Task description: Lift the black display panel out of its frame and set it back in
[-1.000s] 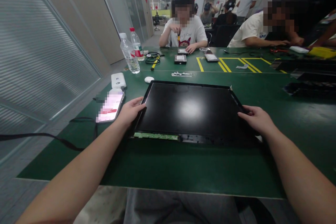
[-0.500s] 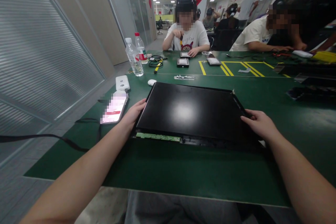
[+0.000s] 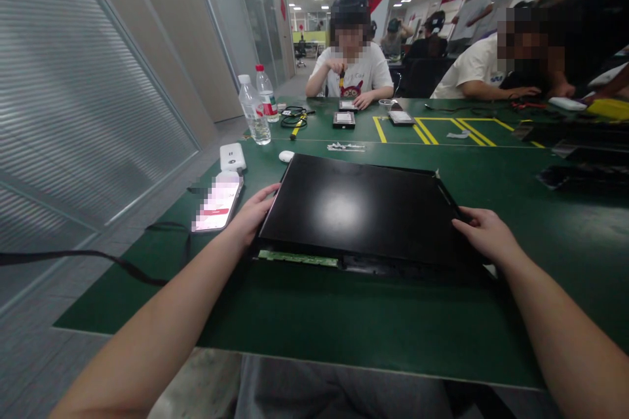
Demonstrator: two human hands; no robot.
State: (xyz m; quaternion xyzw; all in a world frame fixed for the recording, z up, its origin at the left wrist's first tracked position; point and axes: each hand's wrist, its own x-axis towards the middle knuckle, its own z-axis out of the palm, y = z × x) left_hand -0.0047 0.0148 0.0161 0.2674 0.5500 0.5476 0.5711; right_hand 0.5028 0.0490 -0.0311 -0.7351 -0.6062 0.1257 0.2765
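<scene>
A black LCD screen panel (image 3: 354,209), glossy with a bright reflection in its middle, is in front of me just over the green table. Along its near edge runs a narrow green circuit board (image 3: 297,258). My left hand (image 3: 255,213) is closed on the panel's left edge, its fingertips partly hidden by the side. At the right edge my right hand (image 3: 484,232) grips with the thumb on top and the fingers around the side. The far right corner shows a small light scrap (image 3: 437,173).
Left of the panel lie a phone (image 3: 217,203), a white power bank (image 3: 232,157) and a white mouse-shaped case (image 3: 286,156). Two water bottles (image 3: 255,111) stand behind. Across the table (image 3: 344,321), a person (image 3: 354,65) works at hard drives (image 3: 343,120). Dark panels (image 3: 584,173) lie right.
The view has shifted very slightly. Both hands stay on the panel's edges, and the panel keeps nearly the same place.
</scene>
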